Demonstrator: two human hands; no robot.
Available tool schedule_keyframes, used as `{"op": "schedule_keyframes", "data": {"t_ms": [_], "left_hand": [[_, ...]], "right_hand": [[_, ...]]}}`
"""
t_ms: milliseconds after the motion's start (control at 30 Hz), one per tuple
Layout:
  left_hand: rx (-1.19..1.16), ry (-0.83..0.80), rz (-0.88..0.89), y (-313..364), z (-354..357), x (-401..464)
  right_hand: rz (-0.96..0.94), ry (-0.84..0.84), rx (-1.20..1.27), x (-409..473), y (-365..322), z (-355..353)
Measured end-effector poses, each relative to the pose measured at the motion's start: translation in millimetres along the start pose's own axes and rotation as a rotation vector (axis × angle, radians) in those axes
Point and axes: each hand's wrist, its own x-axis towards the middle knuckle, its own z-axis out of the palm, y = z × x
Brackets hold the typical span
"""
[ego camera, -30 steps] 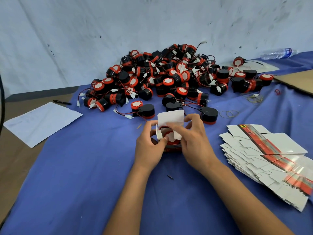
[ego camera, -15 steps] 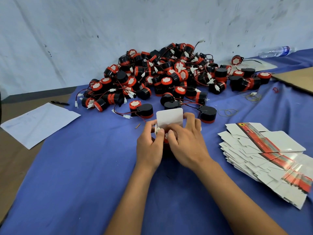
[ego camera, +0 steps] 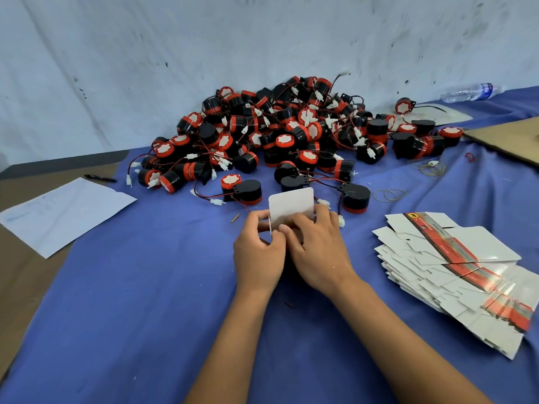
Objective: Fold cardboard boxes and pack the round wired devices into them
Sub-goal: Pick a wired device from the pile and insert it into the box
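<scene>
A small white cardboard box (ego camera: 291, 205) stands on the blue cloth at the centre, its lid flap upright. My left hand (ego camera: 258, 252) grips its left side. My right hand (ego camera: 318, 252) covers the box's top and front, fingers curled over the opening. What is inside the box is hidden by my hands. Behind it lies a big pile of round black-and-red wired devices (ego camera: 291, 135). A stack of flat, unfolded boxes (ego camera: 455, 269) lies to the right.
A loose device (ego camera: 354, 196) sits just right of the box, another device (ego camera: 242, 189) just left. Rubber bands (ego camera: 389, 195), a paper sheet (ego camera: 61, 211), a pen (ego camera: 100, 178), a plastic bottle (ego camera: 469, 91) and brown cardboard (ego camera: 507, 138) lie around. The blue cloth (ego camera: 145, 287) covers the table.
The red device seen in the open box a second ago is now hidden. My right hand has slid down over the box's opening and both hands have closed in on it.
</scene>
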Motion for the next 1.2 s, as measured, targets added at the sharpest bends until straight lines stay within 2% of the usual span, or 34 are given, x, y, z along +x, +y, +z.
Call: {"op": "schedule_keyframes", "data": {"t_ms": [267, 400, 500, 600, 733, 967, 1067, 1200], "left_hand": [[-0.027, -0.009, -0.085, -1, 3, 4], [-0.069, 0.071, -0.159, -4, 6, 10], [-0.063, 0.098, -0.171, -9, 4, 14], [-0.081, 0.051, -0.132, -12, 1, 15], [-0.131, 0.005, -0.141, -15, -3, 17], [-0.278, -0.177, -0.068, -10, -12, 11], [-0.359, -0.306, -0.087, -10, -20, 13], [-0.434, -0.303, -0.197, -16, -24, 17]], "right_hand": [[0.017, -0.024, 0.096, -1, 0, 0], [-0.075, -0.146, 0.413, -3, 1, -11], [-0.005, -0.157, 0.646, -6, 5, -16], [0.028, -0.082, 0.674, -5, 10, -16], [0.055, -0.094, 0.802, -6, 9, -17], [0.281, -0.060, 0.807, 3, 11, -13], [0.275, -0.061, 0.847, 4, 11, -13], [0.196, -0.093, 0.849, 5, 12, -14]]}}
